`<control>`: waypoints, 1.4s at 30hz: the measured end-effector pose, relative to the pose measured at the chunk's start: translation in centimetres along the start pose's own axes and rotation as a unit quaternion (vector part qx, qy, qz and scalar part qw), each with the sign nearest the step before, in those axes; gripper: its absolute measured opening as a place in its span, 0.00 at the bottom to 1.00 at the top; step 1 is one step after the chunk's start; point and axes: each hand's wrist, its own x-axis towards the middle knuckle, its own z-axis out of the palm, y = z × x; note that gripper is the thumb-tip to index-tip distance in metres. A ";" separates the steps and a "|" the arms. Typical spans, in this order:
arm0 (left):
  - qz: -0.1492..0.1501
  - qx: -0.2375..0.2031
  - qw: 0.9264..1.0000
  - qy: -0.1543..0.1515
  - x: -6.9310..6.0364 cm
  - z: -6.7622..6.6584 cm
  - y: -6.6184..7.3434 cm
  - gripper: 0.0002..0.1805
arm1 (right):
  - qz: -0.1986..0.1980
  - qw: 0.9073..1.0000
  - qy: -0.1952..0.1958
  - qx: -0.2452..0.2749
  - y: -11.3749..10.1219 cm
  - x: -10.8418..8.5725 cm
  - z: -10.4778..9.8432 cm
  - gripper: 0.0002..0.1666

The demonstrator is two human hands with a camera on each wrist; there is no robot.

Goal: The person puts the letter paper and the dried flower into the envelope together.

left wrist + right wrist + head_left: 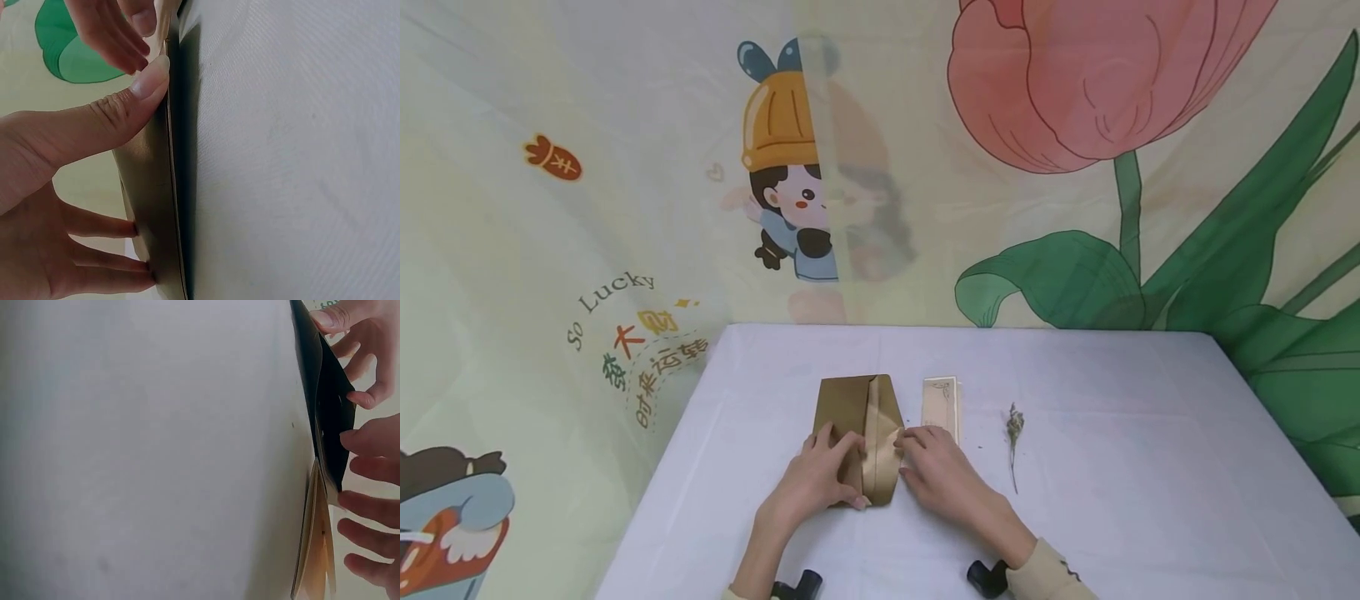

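A golden-brown paper envelope (842,404) lies on the white-covered table, its long flap (883,458) on the right side. My left hand (805,483) rests on its near left part with fingers spread. In the left wrist view the left thumb (150,78) presses at the envelope's near edge. My right hand (947,475) touches the flap's outer edge with its fingertips. Seen from the right wrist, the flap side gapes over a dark inside (331,419), and the right fingers (369,506) are loosely bent beside it.
Cream-coloured folded cards (940,404) lie just right of the envelope, beyond the right hand. Farther right is a dried flower stem (1015,433). A printed cloth (887,308) hangs behind the table (1112,500). Black wrist devices (987,578) show at the bottom.
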 end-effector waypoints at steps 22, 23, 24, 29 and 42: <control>0.008 0.005 1.000 0.010 0.0 0.4 -0.3 0.39 | 0.122 0.985 0.094 -0.078 0.8 -0.4 0.2 0.36; 0.008 0.004 1.000 0.010 0.0 0.4 -0.2 0.39 | 0.125 0.984 0.093 -0.080 0.8 -0.4 0.2 0.36; 0.008 0.004 1.000 0.010 0.0 0.4 -0.2 0.39 | 0.129 0.984 0.092 -0.081 0.9 -0.4 0.2 0.37; 0.005 0.003 1.000 0.010 -0.1 0.4 -0.2 0.39 | 0.145 0.982 0.083 -0.083 1.2 -0.5 0.3 0.37; -0.001 0.001 1.000 0.004 -0.1 0.3 -0.1 0.40 | 0.195 0.978 0.018 -0.073 1.1 -0.9 -0.7 0.35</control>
